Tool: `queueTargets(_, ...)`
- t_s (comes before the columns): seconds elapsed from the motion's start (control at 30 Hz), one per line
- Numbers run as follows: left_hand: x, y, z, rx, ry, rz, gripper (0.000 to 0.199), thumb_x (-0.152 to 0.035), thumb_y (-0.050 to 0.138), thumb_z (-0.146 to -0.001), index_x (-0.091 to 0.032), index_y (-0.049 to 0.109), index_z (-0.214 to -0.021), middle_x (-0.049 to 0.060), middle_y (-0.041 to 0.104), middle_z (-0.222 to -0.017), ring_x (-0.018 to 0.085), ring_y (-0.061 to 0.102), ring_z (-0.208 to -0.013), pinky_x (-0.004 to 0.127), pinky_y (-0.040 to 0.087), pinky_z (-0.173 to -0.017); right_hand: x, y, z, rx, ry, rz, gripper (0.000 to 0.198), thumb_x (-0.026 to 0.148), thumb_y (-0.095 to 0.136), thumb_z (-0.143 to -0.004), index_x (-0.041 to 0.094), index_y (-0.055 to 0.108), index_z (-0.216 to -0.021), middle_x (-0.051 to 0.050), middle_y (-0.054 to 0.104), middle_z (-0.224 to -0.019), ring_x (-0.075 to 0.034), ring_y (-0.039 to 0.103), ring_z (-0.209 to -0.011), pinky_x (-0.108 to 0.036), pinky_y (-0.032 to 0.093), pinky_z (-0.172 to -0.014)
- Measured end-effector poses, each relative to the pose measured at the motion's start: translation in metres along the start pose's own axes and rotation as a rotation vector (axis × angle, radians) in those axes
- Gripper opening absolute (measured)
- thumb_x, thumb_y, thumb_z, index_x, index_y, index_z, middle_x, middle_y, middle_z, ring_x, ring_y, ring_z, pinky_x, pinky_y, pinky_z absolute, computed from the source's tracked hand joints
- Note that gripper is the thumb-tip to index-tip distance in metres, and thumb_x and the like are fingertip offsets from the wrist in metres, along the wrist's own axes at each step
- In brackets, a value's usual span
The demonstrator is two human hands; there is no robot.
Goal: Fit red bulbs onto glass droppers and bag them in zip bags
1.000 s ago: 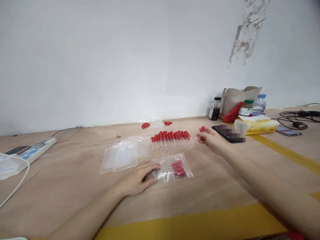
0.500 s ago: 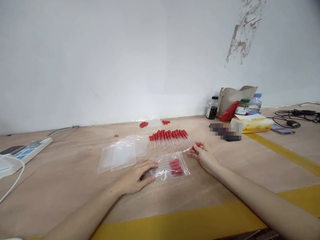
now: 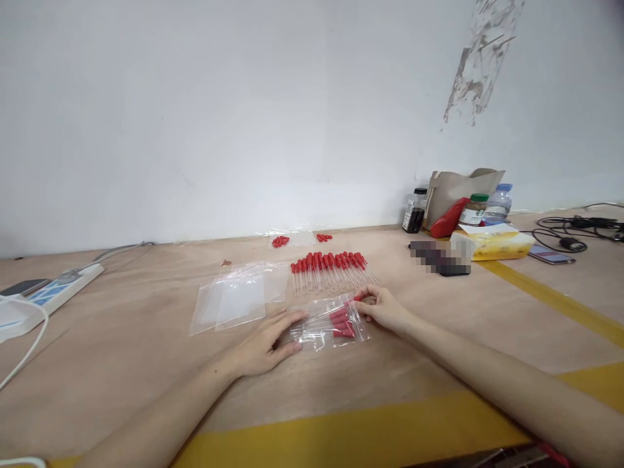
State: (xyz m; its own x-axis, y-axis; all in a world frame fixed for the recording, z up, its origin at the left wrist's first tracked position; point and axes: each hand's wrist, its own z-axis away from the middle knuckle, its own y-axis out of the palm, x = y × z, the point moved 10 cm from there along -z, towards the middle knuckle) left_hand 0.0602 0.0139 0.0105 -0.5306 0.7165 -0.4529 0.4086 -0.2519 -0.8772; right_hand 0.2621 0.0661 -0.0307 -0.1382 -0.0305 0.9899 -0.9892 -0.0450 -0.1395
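Observation:
My right hand (image 3: 383, 308) pinches the red rubber bulb of a glass dropper (image 3: 357, 298) at the right, open end of a clear zip bag (image 3: 312, 342). The dropper's thin tube points left into the bag, hard to follow through the shiny plastic. Inside the bag lie several red-bulbed droppers (image 3: 342, 323), bulbs toward the right. My left hand (image 3: 267, 343) lies on the table with fingers and thumb apart, their tips touching the bag's left end. Just beyond the bag, several loose droppers (image 3: 326, 263) lie in a row, bulbs toward the wall.
Flat clear bags (image 3: 238, 299) lie at the left. Small red bulbs (image 3: 280, 242) sit near the wall. A white power strip (image 3: 58, 302) is far left. Right are a dark bottle (image 3: 413, 211), a grey bag (image 3: 453, 192), a yellow tissue pack (image 3: 502, 243), a phone (image 3: 552, 253) and black cables (image 3: 575, 227).
My right hand has moved left with the dropper, from beside the bag to its opening, and the tube has gone into the bag. My left hand has stayed in place.

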Motion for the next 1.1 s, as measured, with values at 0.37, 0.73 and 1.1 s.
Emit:
queueTargets(0.37,0.003,0.001,0.000,0.001,-0.021,-0.017,0.047,-0.035,0.043,-0.087,-0.029,0.031,-0.132,0.003,0.038,-0.136,0.021,0.035,-0.123,0.038,0.032,-0.101,-0.001,0.021,-0.016,0.172,0.071,0.055,0.027,0.029,0.065,-0.064,0.012,0.067,-0.085,0.005,0.052,-0.044,-0.003,0.039,-0.036,-0.014,0.027,-0.032)
queueTargets(0.73,0.000,-0.003,0.000,-0.035,0.009,0.044,0.045,-0.032,0.047,-0.085,-0.027,0.037,-0.129,0.003,0.044,-0.132,0.021,0.042,-0.119,0.038,0.035,-0.099,-0.002,0.011,-0.017,-0.030,0.050,0.071,0.026,0.018,0.072,-0.053,0.013,0.055,-0.072,0.009,0.047,-0.043,-0.003,0.037,-0.035,-0.015,0.029,-0.034)
queueTargets(1.1,-0.003,0.000,-0.001,0.012,0.067,0.044,0.039,-0.030,0.048,-0.085,-0.027,0.047,-0.124,0.003,0.045,-0.131,0.020,0.040,-0.121,0.040,0.031,-0.102,-0.005,0.022,-0.012,0.218,0.116,0.195,0.017,0.025,0.066,-0.062,0.013,0.054,-0.061,0.008,0.045,-0.041,-0.002,0.034,-0.033,-0.015,0.027,-0.035)
